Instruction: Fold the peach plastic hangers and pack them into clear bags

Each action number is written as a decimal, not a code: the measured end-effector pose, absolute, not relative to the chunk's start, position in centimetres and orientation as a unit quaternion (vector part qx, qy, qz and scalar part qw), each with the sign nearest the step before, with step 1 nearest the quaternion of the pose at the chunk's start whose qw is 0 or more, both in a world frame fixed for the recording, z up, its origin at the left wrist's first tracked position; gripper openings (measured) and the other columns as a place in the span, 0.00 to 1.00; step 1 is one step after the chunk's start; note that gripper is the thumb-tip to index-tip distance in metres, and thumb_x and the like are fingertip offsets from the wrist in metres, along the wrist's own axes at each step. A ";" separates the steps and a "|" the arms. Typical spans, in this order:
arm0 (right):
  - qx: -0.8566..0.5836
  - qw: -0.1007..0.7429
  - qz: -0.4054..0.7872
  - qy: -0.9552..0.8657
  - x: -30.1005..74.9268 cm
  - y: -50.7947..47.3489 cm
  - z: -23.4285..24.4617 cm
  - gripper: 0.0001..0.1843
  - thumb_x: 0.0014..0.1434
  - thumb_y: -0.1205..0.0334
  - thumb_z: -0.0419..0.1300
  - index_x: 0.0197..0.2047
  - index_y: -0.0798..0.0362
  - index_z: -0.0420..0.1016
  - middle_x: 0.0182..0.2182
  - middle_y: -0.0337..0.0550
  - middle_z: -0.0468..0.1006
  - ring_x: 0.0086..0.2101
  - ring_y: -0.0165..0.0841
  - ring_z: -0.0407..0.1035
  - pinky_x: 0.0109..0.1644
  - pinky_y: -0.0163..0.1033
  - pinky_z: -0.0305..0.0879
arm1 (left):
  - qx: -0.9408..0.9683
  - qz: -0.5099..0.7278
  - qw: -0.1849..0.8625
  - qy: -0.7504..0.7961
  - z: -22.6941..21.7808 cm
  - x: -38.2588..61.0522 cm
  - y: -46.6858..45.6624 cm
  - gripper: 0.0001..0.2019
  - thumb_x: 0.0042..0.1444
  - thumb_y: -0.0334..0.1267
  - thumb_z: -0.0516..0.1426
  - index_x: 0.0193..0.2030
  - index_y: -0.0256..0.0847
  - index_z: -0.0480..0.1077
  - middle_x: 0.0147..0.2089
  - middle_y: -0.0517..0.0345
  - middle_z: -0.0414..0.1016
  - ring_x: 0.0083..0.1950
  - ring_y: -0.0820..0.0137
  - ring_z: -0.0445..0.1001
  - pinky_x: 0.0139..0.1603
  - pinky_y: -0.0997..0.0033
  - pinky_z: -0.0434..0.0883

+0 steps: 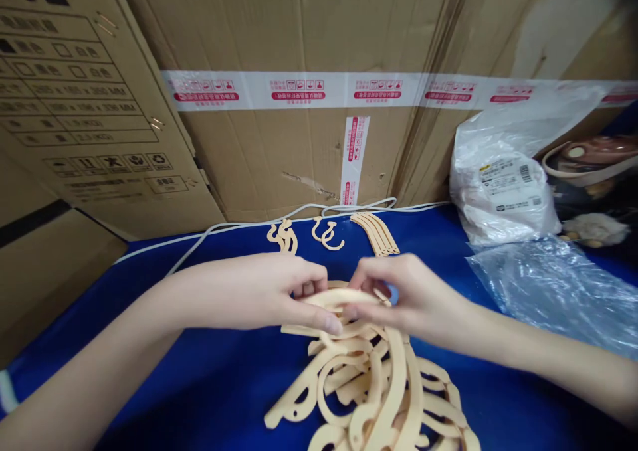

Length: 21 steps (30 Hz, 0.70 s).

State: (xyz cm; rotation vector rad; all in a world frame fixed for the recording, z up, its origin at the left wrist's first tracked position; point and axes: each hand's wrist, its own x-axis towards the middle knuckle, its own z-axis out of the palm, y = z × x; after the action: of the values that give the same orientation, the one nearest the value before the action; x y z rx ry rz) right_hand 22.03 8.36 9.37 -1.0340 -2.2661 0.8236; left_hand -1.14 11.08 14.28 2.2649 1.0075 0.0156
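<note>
A cardboard panel [279,152] bounds the far edge of the blue tabletop [224,371]. A plastic bag [503,185] stands at the far right corner, with a clear plastic sheet [558,285] lying in front of it. The near edge is not in view.

The main pile of pale curved pieces [399,378] occupies the middle of the tabletop and runs toward the near edge, its parts overlapping at mixed angles.

The left hand [279,288] and right hand [416,288] meet above the far end of the pile. The step in hand appears to be two-handed handling of one piece. Each grip is narrow, thumb in front and curled fingers behind.

The held curved piece [343,297] lies crosswise between the two grips, left hand toward one end, right hand toward the other. It sits over the pile; contact with the pieces beneath cannot be determined. As a judgement, the next move calls for steady pressure from both thumbs and clearance from the overlapping parts below.

Near the far edge, beyond the hands, lie a row of curved strips [379,235], a small cluster [292,242] and two hook-shaped pieces [333,247].
</note>
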 end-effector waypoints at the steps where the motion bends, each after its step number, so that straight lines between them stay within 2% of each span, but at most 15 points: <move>1: -0.393 0.285 0.324 -0.812 22.5 8.9 9.7 0.13 0.62 0.53 0.64 0.33 0.54 0.73 0.23 0.33 0.71 0.24 0.26 0.61 0.26 0.32 0.55 | 0.852 -0.006 0.359 0.381 14.4 -1.1 11.5 0.21 0.53 0.59 0.61 0.29 0.42 0.72 0.23 0.66 0.64 0.23 0.76 0.59 0.19 0.77 0.53; 4: -0.412 0.372 0.345 -0.757 23.7 10.2 10.6 0.15 0.58 0.51 0.67 0.30 0.54 0.71 0.22 0.33 0.69 0.23 0.25 0.59 0.25 0.31 0.53 | 0.810 0.065 0.419 0.406 14.6 -1.1 12.8 0.17 0.53 0.54 0.63 0.29 0.40 0.73 0.22 0.66 0.61 0.22 0.78 0.56 0.20 0.78 0.52; 9: -0.420 0.442 0.388 -0.691 24.7 10.9 12.1 0.22 0.53 0.49 0.70 0.25 0.53 0.65 0.21 0.35 0.70 0.22 0.25 0.59 0.23 0.30 0.52 | 0.711 0.310 0.457 0.435 14.9 -1.1 14.1 0.13 0.53 0.50 0.63 0.33 0.42 0.78 0.24 0.64 0.67 0.23 0.79 0.61 0.22 0.81 0.58; 12: -0.411 0.480 0.414 -0.655 24.6 10.7 12.1 0.23 0.53 0.49 0.71 0.24 0.53 0.63 0.19 0.33 0.68 0.20 0.23 0.58 0.22 0.29 0.51 | 0.710 0.314 0.451 0.441 14.6 -0.5 13.8 0.15 0.52 0.52 0.63 0.35 0.41 0.78 0.31 0.59 0.75 0.28 0.76 0.68 0.23 0.81 0.63; 16: -0.415 0.524 0.388 -0.634 24.0 9.9 11.4 0.23 0.53 0.48 0.70 0.24 0.52 0.63 0.19 0.34 0.67 0.21 0.25 0.58 0.21 0.29 0.52 | 0.703 0.314 0.459 0.444 13.5 1.0 12.8 0.20 0.51 0.55 0.64 0.35 0.38 0.73 0.34 0.57 0.77 0.33 0.71 0.73 0.24 0.79 0.66; 19: -0.419 0.518 0.376 -0.644 23.6 9.4 11.2 0.22 0.56 0.48 0.68 0.25 0.52 0.63 0.19 0.34 0.66 0.20 0.25 0.57 0.21 0.30 0.50 | 0.684 0.354 0.493 0.404 12.6 2.0 12.1 0.17 0.58 0.52 0.60 0.43 0.39 0.74 0.40 0.55 0.79 0.42 0.69 0.76 0.32 0.77 0.71; 21: -0.424 0.513 0.354 -0.657 23.6 9.2 11.3 0.22 0.58 0.47 0.67 0.25 0.51 0.64 0.19 0.34 0.66 0.20 0.25 0.56 0.20 0.30 0.49 | 0.659 0.366 0.543 0.370 12.4 2.5 11.7 0.15 0.62 0.49 0.58 0.44 0.39 0.74 0.43 0.54 0.79 0.44 0.69 0.75 0.37 0.76 0.72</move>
State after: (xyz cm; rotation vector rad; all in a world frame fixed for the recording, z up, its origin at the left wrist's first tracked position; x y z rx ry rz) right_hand 23.60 9.23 11.31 -1.0205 -1.5814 0.8506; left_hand 2.47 11.72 12.37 1.5643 0.8781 0.8678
